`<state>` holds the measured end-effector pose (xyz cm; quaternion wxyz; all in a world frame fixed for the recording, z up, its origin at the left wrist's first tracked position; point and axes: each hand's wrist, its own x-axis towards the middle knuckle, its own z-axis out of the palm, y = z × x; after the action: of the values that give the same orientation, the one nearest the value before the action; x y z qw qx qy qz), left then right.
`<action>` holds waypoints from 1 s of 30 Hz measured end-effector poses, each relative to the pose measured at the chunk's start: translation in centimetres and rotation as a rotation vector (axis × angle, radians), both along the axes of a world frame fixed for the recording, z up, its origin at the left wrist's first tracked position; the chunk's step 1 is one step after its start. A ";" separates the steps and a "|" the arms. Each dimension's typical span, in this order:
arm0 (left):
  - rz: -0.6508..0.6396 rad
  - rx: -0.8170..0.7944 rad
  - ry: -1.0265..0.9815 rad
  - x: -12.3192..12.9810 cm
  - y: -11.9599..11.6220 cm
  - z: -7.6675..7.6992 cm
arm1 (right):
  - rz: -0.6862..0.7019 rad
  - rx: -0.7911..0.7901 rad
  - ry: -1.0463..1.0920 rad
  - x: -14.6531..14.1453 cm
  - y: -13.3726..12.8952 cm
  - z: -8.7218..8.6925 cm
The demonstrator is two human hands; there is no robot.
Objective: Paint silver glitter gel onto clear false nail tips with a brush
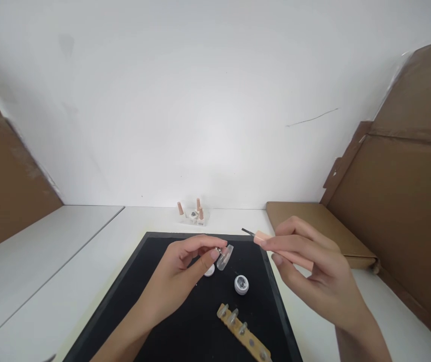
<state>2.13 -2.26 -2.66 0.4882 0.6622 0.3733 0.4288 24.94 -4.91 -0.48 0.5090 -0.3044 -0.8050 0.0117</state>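
Observation:
Above the black mat (124, 301), my left hand (185, 274) pinches a small metal stand that carries a clear nail tip (225, 257). My right hand (315, 269) grips a peach-handled brush (290, 255), its thin dark bristle end pointing left toward the nail tip, with a gap between them. Below, a small white jar (241, 284) with grey contents sits on the mat. A round white lid (209, 270) lies partly behind my left fingers. Nearer me is a yellow strip (245, 338) bearing several clear nail tips.
A clear tray (204, 221) with peach-capped bottles (180, 208) and a small jar stands behind the mat. A flat cardboard box (313, 226) lies at the back right. Cardboard panels (419, 191) flank both sides, with a white wall (215, 100) behind.

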 end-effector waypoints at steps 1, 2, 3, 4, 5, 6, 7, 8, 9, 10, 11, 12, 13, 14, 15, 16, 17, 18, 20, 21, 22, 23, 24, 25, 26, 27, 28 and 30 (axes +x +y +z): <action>0.001 -0.013 0.006 0.1 0.1 -0.1 | -0.003 0.002 0.000 0.0 -0.1 0.1; 0.003 -0.020 0.010 0.2 0.2 -0.1 | -0.004 0.005 0.002 0.1 -0.1 0.2; 0.005 -0.026 0.008 0.3 0.3 -0.2 | -0.005 0.009 0.007 0.1 -0.2 0.3; 0.004 -0.031 0.002 0.3 0.5 -0.3 | -0.003 0.011 0.013 0.2 -0.3 0.3; 0.003 -0.037 -0.008 0.3 0.6 -0.5 | 0.001 0.012 0.021 0.3 -0.4 0.4; 0.001 -0.046 -0.020 0.3 0.7 -0.7 | 0.007 0.007 0.032 0.5 -0.5 0.5; -0.002 -0.065 -0.026 0.3 0.8 -1.0 | 0.012 0.002 0.043 0.6 -0.6 0.6; 0.000 -0.089 -0.029 0.2 0.8 -1.4 | 0.014 -0.001 0.051 0.8 -0.7 0.7; 0.009 -0.117 -0.027 0.1 0.9 -1.8 | 0.013 0.000 0.058 1.0 -0.8 0.7; 0.024 -0.145 -0.019 0.0 0.9 -2.4 | 0.011 0.002 0.063 1.2 -0.9 0.8; 0.048 -0.171 -0.006 -0.1 0.9 -3.0 | 0.007 0.006 0.069 1.4 -1.0 0.8; 0.071 -0.196 0.015 -0.2 1.0 -3.8 | 0.006 0.011 0.075 1.5 -1.1 0.9; 0.100 -0.210 0.041 -0.4 1.1 -4.7 | 0.009 0.016 0.081 1.7 -1.1 0.9; 0.123 -0.227 0.077 -0.5 1.1 -5.7 | 0.014 0.017 0.089 1.8 -1.2 0.9; 0.140 -0.246 0.112 -0.7 1.2 -6.7 | 0.019 0.018 0.095 1.9 -1.2 0.9; 0.147 -0.265 0.134 -0.9 1.3 -7.8 | 0.023 0.018 0.099 2.0 -1.2 0.9; 0.150 -0.276 0.151 -1.1 1.4 -8.9 | 0.027 0.017 0.103 2.1 -1.2 0.9; 0.149 -0.286 0.168 -1.2 1.5 -9.9 | 0.028 0.011 0.103 2.2 -1.3 0.9; 0.137 -0.287 0.201 -1.3 1.5 -11.7 | 0.028 -0.003 0.105 2.3 -1.3 0.9; 0.125 -0.282 0.217 -1.3 1.5 -12.5 | 0.025 -0.009 0.105 2.4 -1.3 0.8; 0.113 -0.268 0.233 -1.2 1.5 -13.0 | 0.021 -0.014 0.105 2.5 -1.3 0.8; 0.098 -0.249 0.251 -1.1 1.5 -13.5 | 0.016 -0.019 0.106 2.6 -1.4 0.8; 0.085 -0.225 0.271 -1.0 1.4 -13.8 | 0.009 -0.023 0.109 2.7 -1.4 0.7; 0.071 -0.198 0.295 -0.8 1.4 -14.0 | 0.002 -0.026 0.113 2.8 -1.4 0.7; 0.059 -0.168 0.323 -0.6 1.5 -14.2 | -0.004 -0.029 0.114 2.9 -1.4 0.7; 0.050 -0.138 0.354 -0.5 1.5 -14.4 | -0.007 -0.028 0.116 3.0 -1.4 0.7; 0.045 -0.109 0.386 -0.3 1.6 -14.6 | -0.009 -0.026 0.116 3.1 -1.4 0.7; 0.047 -0.059 0.450 0.0 1.8 -15.0 | -0.007 -0.022 0.114 3.2 -1.4 0.7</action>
<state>2.15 -0.48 -17.63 0.4015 0.7179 0.5004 0.2704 28.13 -6.32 0.18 0.5508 -0.3116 -0.7735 0.0360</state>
